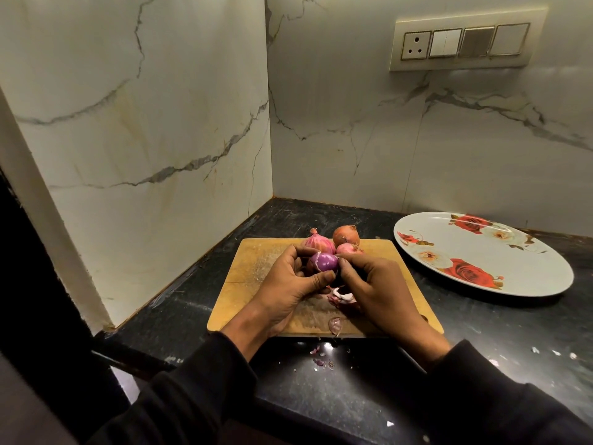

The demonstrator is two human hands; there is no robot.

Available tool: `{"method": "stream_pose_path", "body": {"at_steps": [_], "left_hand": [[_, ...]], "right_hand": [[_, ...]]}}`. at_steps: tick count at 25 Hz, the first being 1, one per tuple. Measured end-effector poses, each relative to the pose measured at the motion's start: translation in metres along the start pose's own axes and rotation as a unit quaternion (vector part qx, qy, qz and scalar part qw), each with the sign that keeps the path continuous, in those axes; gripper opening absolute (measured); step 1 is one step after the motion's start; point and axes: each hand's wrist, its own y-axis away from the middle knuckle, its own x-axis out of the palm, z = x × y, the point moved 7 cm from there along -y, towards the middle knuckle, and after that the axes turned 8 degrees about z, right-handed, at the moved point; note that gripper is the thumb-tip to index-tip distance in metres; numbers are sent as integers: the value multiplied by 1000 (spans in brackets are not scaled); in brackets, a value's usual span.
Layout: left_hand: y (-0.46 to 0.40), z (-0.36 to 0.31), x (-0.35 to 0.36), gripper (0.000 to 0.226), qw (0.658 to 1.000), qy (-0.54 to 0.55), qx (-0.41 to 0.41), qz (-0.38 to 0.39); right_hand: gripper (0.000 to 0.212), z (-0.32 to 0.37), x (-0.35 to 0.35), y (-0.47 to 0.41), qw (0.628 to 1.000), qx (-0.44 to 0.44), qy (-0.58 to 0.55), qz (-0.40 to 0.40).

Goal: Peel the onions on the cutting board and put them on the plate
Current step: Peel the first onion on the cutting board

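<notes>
Two bare hands meeting above a rectangular wooden cutting board point(256, 255), set on a dark speckled stone counter point(199, 303) in a corner of white marble-veined wall panels point(160, 123)

Left side: left hand point(288, 281) in a black sleeve point(179, 399), fingers curled round a partly peeled purple onion point(323, 261), thumb lying across its near side. Onion held just above the board, near the board's middle, with pale streaks of skin on its glossy purple surface

Behind the held onion, at the far edge of the board: pink-skinned unpeeled onion point(316, 240), orange-brown unpeeled onion point(346, 235) and a smaller pink onion point(348, 248), clustered and touching one another

Right side: right hand point(375, 284), fingertips point(345, 257) pinched together at the right flank of the purple onion; whether a strip of skin sits in the pinch cannot be told. Below the hands, loose pale-pink peel scraps point(343, 297) on the board, one more piece point(335, 325) at the near edge, smaller flakes point(319, 356) on the counter in front

Further right: oval white plate with red rose print point(519, 258), flat on the counter, apart from the board, holding no onions. Above it on the wall, cream switch panel with one socket point(465, 43)
</notes>
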Motion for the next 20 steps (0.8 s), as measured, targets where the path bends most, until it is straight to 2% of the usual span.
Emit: {"method": "stream_pose_path", "body": {"at_steps": [9,20], "left_hand": [[1,2,6,56,999,-20,-8,25],[0,-1,6,59,1000,8,7,25]], "right_hand": [[12,7,1,0,992,-23,118,-33],[14,0,-4,0,1000,-11,-2,-21]]}}
